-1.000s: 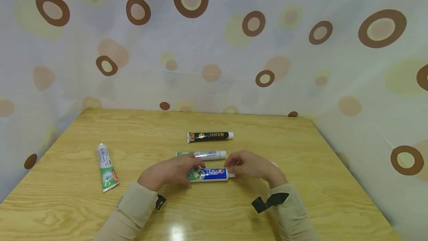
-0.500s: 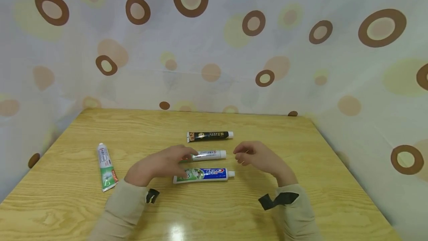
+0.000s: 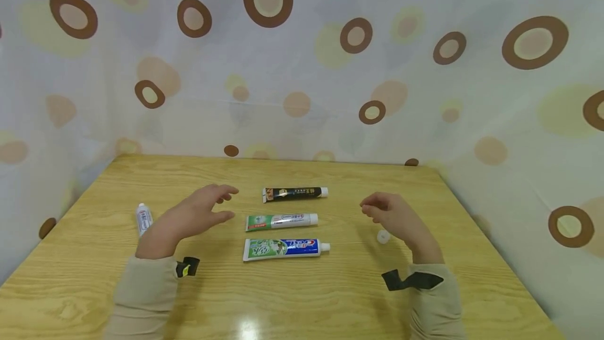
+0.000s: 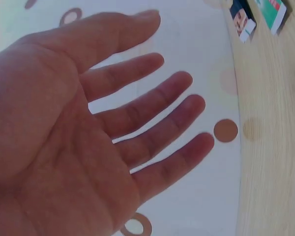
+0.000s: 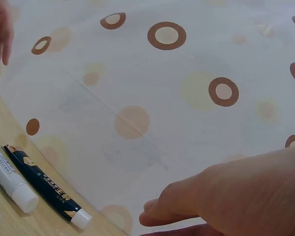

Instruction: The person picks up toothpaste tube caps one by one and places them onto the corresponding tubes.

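My left hand (image 3: 193, 218) hovers over the table, between the tubes lying in the middle and a white-and-green toothpaste tube (image 3: 143, 218) that it partly covers. Its fingers spread straight with a bare palm (image 4: 64, 132) in the left wrist view. To the right, my right hand (image 3: 391, 216) hangs loosely curled above the table, and I see nothing in its fingers (image 5: 174, 201). Below it a small white round cap (image 3: 384, 236) lies on the wood. Three toothpaste tubes lie in a column: black (image 3: 294, 194), green-and-silver (image 3: 281, 221), and blue-and-green (image 3: 285, 248).
The wooden table (image 3: 302, 298) runs back to a patterned cloth (image 3: 302, 67) that hangs behind it and along the sides. Black straps (image 3: 412, 280) circle both sleeves. The tubes in the column point their caps to the right.
Both hands have left the blue-and-green toothpaste tube and drawn apart, the left one leftward and the right one rightward. The white cap near my right hand now shows fully.
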A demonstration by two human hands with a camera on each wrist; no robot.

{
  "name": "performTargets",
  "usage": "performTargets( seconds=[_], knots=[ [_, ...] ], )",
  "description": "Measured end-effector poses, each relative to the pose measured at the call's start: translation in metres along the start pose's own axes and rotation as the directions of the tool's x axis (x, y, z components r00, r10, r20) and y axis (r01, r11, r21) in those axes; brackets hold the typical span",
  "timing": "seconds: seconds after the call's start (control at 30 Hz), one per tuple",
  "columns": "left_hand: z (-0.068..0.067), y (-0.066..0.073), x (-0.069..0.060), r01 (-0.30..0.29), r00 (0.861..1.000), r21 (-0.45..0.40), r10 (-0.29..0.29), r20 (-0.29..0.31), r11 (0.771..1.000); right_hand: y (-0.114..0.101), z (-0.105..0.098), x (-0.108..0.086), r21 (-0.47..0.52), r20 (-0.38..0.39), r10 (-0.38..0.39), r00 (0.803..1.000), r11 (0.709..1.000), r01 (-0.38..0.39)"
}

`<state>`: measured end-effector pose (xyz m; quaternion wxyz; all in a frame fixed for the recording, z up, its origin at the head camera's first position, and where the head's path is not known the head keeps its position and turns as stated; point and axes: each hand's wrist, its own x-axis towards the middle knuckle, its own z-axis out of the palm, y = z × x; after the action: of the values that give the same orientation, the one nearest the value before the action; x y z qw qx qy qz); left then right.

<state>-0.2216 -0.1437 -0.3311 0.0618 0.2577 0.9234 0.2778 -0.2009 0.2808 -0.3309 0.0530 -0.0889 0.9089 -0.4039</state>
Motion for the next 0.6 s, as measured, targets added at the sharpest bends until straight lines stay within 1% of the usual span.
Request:
performTargets(
  seconds=[0.1,0.17,0.23,0.3,0.4,0.5,0.57,0.6],
  knots=[
    [-0.007,-0.007,-0.006,0.059,0.997,0.015,-0.059,-0.040,0.998,0.002,0.000,0.002,-0.062,-0.002,0.036,0.999,0.997,-0.036],
    [-0.010,-0.012,-0.010,0.117,0.992,0.024,-0.115,-0.051,0.993,0.003,-0.001,0.004,-0.122,-0.013,0.051,0.999,0.991,-0.052],
    [-0.013,-0.018,-0.015,0.173,0.984,0.037,-0.171,-0.048,0.984,0.006,-0.003,0.005,-0.163,-0.017,0.077,0.997,0.983,-0.079],
    [-0.014,-0.025,-0.020,0.236,0.972,0.059,-0.235,-0.023,0.970,0.009,-0.004,0.004,-0.212,-0.008,0.117,0.993,0.970,-0.116],
    [-0.017,-0.033,-0.026,0.324,0.945,0.098,-0.326,0.011,0.941,0.015,-0.005,0.001,-0.258,0.023,0.187,0.982,0.950,-0.175],
    [-0.022,-0.038,-0.032,0.411,0.908,0.113,-0.418,0.041,0.904,0.019,-0.007,0.000,-0.278,0.046,0.244,0.969,0.935,-0.222],
    [-0.026,-0.041,-0.036,0.457,0.885,0.099,-0.463,0.053,0.884,0.020,-0.008,0.001,-0.287,0.047,0.273,0.961,0.925,-0.248],
    [-0.028,-0.042,-0.038,0.483,0.870,0.092,-0.489,0.059,0.871,0.021,-0.008,0.001,-0.296,0.049,0.286,0.957,0.919,-0.259]
  ],
)
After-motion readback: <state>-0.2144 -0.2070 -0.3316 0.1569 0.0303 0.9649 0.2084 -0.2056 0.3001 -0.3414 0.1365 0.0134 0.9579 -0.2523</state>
